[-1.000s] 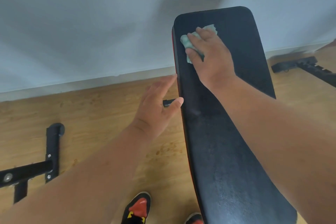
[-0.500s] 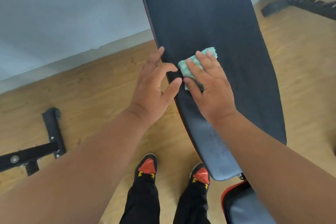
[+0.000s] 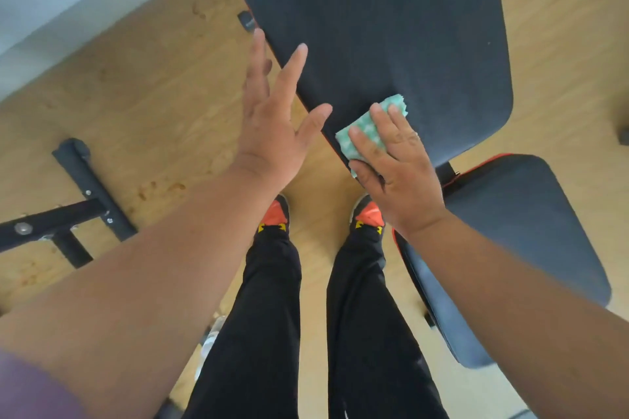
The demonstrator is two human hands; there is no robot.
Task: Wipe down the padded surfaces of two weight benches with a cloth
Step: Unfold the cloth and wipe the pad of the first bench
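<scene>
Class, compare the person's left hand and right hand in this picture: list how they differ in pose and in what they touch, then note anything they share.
1. The left hand holds nothing; the right hand presses a green cloth onto the back pad.
2. The left hand's fingers are spread wide; the right hand's fingers lie closer together over the cloth.
3. The left hand sits at the pad's edge, partly over the floor; the right hand is over the pad's lower corner.
Shared: both show their backs, fingers straight.

The left hand [image 3: 272, 133] hovers with fingers spread (thumb out to the side); the right hand [image 3: 394, 167] presses flat, fingers straight.
</scene>
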